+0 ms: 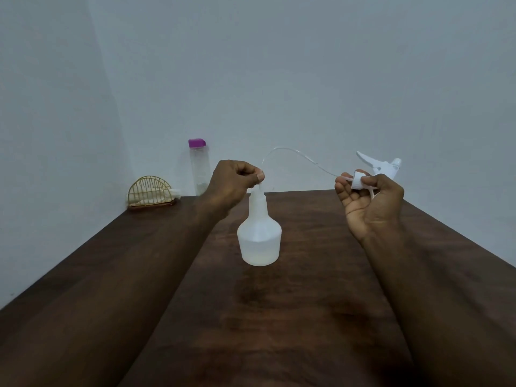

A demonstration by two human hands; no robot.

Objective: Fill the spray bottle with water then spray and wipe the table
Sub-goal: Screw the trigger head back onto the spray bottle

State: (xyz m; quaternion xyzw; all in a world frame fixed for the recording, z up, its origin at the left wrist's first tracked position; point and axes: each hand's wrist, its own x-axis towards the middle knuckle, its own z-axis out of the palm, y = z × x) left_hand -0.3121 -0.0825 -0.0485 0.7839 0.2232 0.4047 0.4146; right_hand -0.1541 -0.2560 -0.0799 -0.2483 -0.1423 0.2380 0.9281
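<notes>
Translucent white plastic spray bottle (259, 236), bell-shaped with a narrow neck, stands upright near the middle of the dark brown wooden table (321, 303), uncapped; a faint liquid line shows low in its body. My left hand (233, 180) sits just above the open neck, thumb and forefinger pinching the free end of the thin clear dip tube (293, 152), with that tip at the mouth of the bottle. The tube arcs up and over to the right, ending at the white plastic trigger spray head (377, 170). My right hand (368, 202) holds that head in the air, well to the right of the bottle, fingers curled around its ribbed screw collar, palm turned toward me, trigger and nozzle pointing away. At the far left corner of the table, against the pale wall: a clear tall water bottle with a magenta cap (199, 166), upright, and beside it a gold wire half-round napkin holder (150, 191) with white napkins in it.
</notes>
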